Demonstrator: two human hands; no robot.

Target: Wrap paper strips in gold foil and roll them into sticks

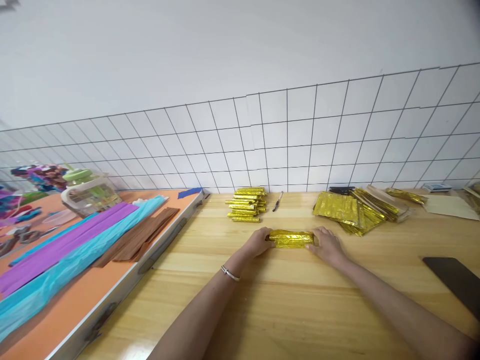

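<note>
Left hand (258, 242) and right hand (330, 246) each grip one end of gold foil strip (291, 239), which lies between them at the table (225, 290). Rolled foil pile (246, 206) just beyond left hand, foil sheets (335, 207) just beyond right hand. Green-lidded clear container (98, 192) well left of left hand, contents too blurred to tell.

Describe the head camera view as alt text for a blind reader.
Left hand and right hand hold a shiny gold piece by its ends at a wooden table. Beyond lie gold bundles, a pen and flat gold pieces; colored strips lie left.
</note>
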